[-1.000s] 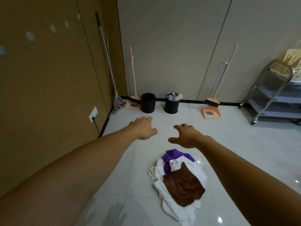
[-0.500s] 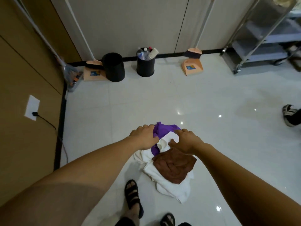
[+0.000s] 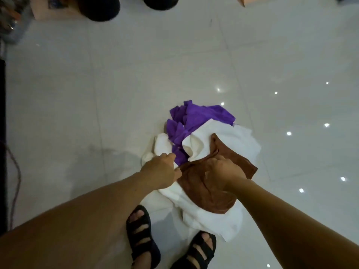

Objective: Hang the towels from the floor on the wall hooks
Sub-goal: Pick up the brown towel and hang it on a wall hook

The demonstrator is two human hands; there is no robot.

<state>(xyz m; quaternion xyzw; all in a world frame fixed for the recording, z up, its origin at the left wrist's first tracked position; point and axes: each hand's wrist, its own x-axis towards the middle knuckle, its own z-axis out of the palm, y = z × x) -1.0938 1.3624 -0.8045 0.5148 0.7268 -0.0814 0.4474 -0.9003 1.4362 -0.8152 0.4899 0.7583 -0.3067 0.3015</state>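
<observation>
A heap of towels lies on the white tiled floor just ahead of my feet. A brown towel is on top, over a white towel, with a purple towel at the far side. My right hand grips the upper edge of the brown towel, fingers curled into the cloth. My left hand pinches the brown towel's left edge beside the purple cloth. No wall hooks are in sight.
My sandalled feet stand right at the pile's near edge. Two black bins and a peach dustpan sit along the top of the view. A dark baseboard and a cable run down the left.
The view has tipped down and closed in on the pile. Both hands dropped from above the purple and white cloth onto the brown towel and closed on it.
</observation>
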